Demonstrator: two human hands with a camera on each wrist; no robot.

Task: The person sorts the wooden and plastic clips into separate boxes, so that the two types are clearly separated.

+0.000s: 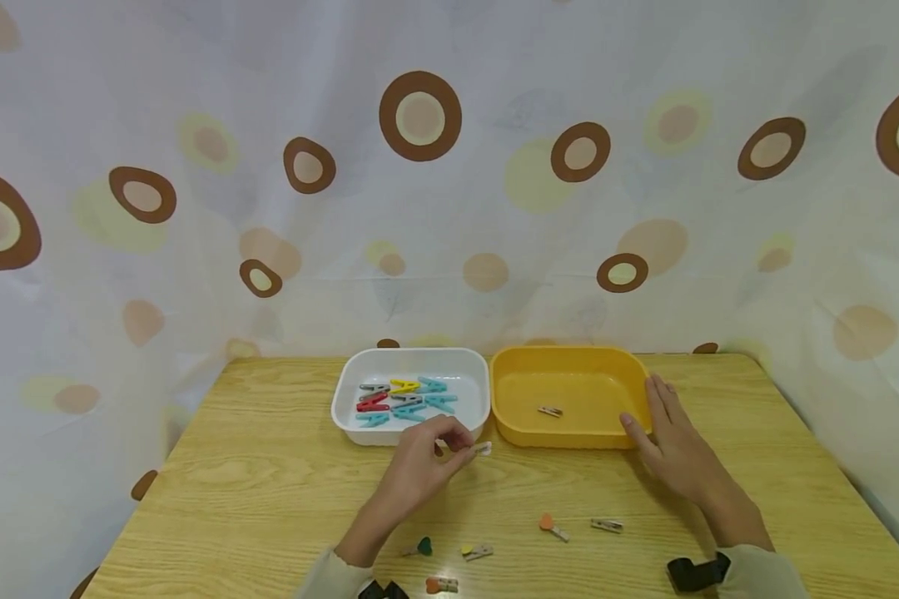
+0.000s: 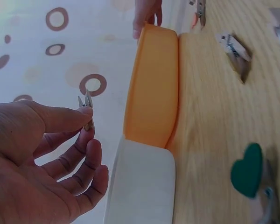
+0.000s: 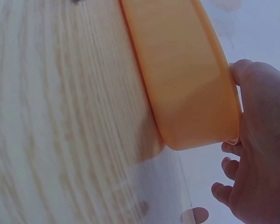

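Mid-carry of one small wooden clothespin [image 1: 482, 448], pinched between thumb and forefinger of the left hand [image 1: 425, 462] just below centre frame, in front of the seam between the white tray [image 1: 350, 384] of coloured pegs and the yellow tub [image 1: 569, 356]. Next, probably a short swing right over the tub's near wall and a release beside the lone clip [image 1: 550, 411] already inside. Right hand [image 1: 674, 449] lying open, fingers straight against the tub's right end, steadying it on the desk [image 1: 270, 491].
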